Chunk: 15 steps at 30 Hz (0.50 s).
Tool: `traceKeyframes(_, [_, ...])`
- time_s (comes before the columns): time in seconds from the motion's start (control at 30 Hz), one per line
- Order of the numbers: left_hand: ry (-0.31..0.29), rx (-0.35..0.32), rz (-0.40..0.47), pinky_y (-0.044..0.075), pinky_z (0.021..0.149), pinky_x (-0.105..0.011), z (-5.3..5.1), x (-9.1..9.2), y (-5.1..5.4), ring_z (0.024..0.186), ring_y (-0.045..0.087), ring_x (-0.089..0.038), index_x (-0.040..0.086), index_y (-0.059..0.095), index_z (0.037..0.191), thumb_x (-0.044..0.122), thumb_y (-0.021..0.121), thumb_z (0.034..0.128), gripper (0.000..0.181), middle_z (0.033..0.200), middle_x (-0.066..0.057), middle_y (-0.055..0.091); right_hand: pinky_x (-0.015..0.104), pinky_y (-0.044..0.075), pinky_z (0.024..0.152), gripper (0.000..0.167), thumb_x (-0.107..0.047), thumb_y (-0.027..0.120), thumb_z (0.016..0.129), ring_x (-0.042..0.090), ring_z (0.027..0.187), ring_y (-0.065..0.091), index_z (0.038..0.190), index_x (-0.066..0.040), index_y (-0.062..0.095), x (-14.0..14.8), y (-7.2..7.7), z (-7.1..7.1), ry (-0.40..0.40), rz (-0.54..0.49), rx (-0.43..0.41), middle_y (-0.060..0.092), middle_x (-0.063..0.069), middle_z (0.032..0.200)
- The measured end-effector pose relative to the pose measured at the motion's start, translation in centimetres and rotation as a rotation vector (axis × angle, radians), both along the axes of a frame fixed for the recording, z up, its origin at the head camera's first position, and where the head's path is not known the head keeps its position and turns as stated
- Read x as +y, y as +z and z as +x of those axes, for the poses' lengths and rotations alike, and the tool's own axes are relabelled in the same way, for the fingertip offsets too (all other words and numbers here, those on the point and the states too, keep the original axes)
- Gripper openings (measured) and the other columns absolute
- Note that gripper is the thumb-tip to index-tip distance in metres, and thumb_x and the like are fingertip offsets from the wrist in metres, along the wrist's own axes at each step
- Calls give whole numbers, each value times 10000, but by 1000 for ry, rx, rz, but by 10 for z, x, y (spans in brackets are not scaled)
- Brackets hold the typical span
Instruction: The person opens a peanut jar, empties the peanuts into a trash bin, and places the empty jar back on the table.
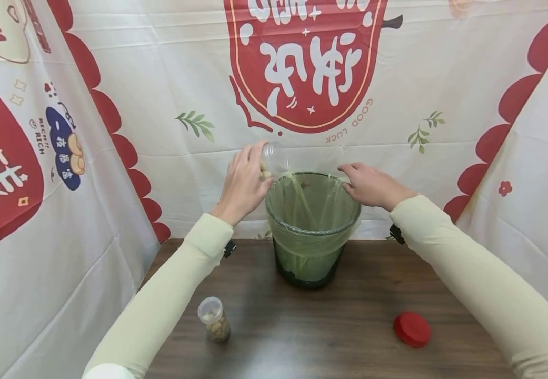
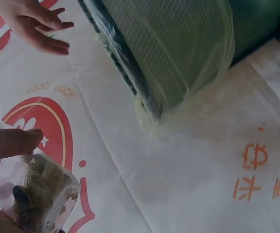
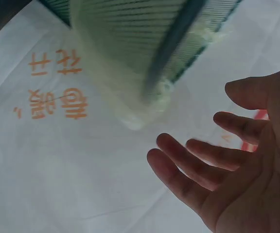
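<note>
My left hand (image 1: 244, 181) grips a clear plastic jar (image 1: 277, 159), tipped on its side just above the left rim of a dark green mesh bin (image 1: 306, 281). Pale brown pieces lie inside the jar, showing larger in the left wrist view, where thumb and fingers wrap the jar (image 2: 50, 194). A thin yellow-green bag (image 1: 297, 237) lines the bin and folds over its rim. At the right side of the rim hovers my right hand (image 1: 370, 185). Its fingers (image 3: 179, 179) are spread and loosely bent, holding nothing, apart from the bin in the right wrist view.
A small clear jar (image 1: 215, 319) of similar pieces, with a translucent cap, stands upright at the front left of the brown wooden table (image 1: 311, 337). A round red lid (image 1: 412, 329) lies at the front right. White printed cloth (image 1: 169, 95) hangs behind and at both sides.
</note>
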<state>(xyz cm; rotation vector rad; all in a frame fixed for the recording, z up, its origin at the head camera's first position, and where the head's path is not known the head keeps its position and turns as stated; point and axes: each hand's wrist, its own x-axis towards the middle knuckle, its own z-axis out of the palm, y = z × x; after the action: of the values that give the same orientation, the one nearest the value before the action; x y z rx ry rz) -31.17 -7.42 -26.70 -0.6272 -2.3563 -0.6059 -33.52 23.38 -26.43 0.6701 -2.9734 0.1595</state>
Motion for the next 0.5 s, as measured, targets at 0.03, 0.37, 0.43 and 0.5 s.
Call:
traceKeyframes(0.03, [1, -7, -17, 440, 1205, -517, -2, 1, 1, 1366, 550, -378, 48, 423, 1596, 83, 850, 915, 805, 1465, -203, 589, 685, 463, 1145, 542, -134, 520, 1098, 578, 1402, 520, 1567, 116, 414, 0, -2, -4, 3, 14, -12, 495, 421, 1515])
traceKeyframes(0.37, [4, -48, -195, 349, 1295, -499, -17, 17, 7, 1447, 516, -347, 90, 431, 1608, 46, 781, 958, 740, 1492, -165, 590, 639, 470, 1167, 560, -44, 404, 1076, 589, 1384, 536, 1568, 207, 310, 4, -22, -28, -6, 27, -99, 504, 472, 1472])
traceKeyframes(0.43, [2, -59, -218, 345, 1298, -500, -19, 20, 6, 1455, 509, -344, 98, 431, 1607, 40, 754, 972, 714, 1501, -162, 583, 632, 506, 1126, 544, -27, 388, 1071, 582, 1351, 568, 1558, 207, 327, 3, -24, -30, -9, 24, -103, 522, 470, 1452])
traceKeyframes(0.5, [-1, -62, -248, 342, 1300, -500, -21, 23, 4, 1466, 504, -342, 102, 429, 1608, 47, 727, 993, 686, 1512, -161, 580, 621, 545, 1065, 510, 0, 390, 1052, 562, 1287, 616, 1524, 194, 388, 3, -26, -31, -12, 12, -104, 575, 454, 1391])
